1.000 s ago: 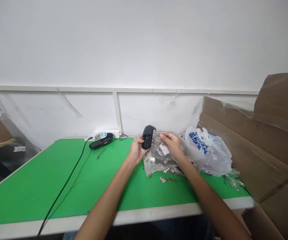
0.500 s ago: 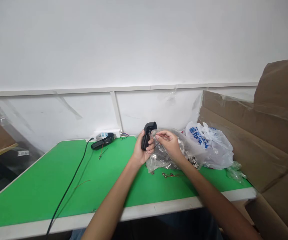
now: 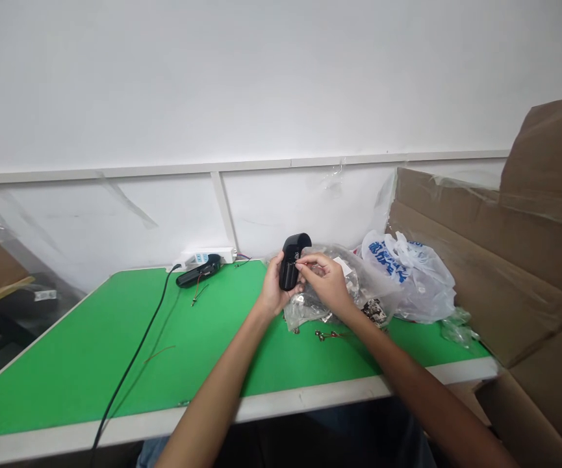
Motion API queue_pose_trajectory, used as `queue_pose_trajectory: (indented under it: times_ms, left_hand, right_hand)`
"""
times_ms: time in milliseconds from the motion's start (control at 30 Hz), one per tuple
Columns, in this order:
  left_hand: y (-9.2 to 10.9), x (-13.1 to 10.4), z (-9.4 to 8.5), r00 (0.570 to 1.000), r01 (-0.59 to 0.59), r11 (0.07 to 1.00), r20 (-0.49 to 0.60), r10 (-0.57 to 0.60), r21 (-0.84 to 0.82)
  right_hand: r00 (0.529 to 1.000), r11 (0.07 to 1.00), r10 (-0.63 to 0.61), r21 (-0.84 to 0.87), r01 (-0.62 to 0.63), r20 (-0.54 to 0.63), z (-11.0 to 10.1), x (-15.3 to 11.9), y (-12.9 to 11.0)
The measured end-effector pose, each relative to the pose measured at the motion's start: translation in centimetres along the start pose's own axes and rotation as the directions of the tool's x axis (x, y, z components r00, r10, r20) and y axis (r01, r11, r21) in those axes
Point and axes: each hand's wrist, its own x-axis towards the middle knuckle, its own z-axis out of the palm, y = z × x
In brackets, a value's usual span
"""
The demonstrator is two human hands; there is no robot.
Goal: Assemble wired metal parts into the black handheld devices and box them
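My left hand (image 3: 274, 289) is wrapped round a curved black plastic housing (image 3: 288, 275), held upright above the table with its hollow side showing. At the housing's open face, my right hand (image 3: 327, 279) has thumb and forefinger pinched together. What sits between those fingertips is too small to make out. Behind and below the right hand lies a clear plastic bag (image 3: 305, 315) with small metal parts in it. Several small parts on thin wires (image 3: 327, 335) lie on the green table (image 3: 203, 357) in front of the bag.
A second black housing (image 3: 199, 270) with loose wires lies at the left, by a white power strip (image 3: 207, 255). A black cable (image 3: 134, 364) crosses the table. To the right stand a tied white plastic bag (image 3: 421, 286) and a large cardboard box (image 3: 460, 260).
My left hand has turned the black housing so that its hollow inside faces me more. My right fingertips have moved left, from beside the housing to its open face.
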Motion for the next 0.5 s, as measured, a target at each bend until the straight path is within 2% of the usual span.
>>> queue_pose_trajectory:
  times_ms: [133, 300, 500]
  left_hand:
    - [-0.3, 0.1, -0.1, 1.0, -0.009, 1.0, -0.011, 0.009, 0.022]
    - [-0.6, 0.4, -0.4, 1.0, -0.02, 0.998, 0.005, 0.02, 0.06]
    - [-0.5, 0.2, -0.1, 0.999, -0.035, 0.999, -0.029, 0.036, 0.042]
  right_hand:
    - [0.998, 0.993, -0.063, -0.101, 0.062, -0.014, 0.0, -0.2, -0.2]
    - [0.997, 0.989, -0.058, -0.138, 0.05, -0.056, 0.2, -0.6, -0.1]
    - [0.975, 0.946, -0.216, -0.256, 0.197, -0.046, 0.2, -1.1, 0.1]
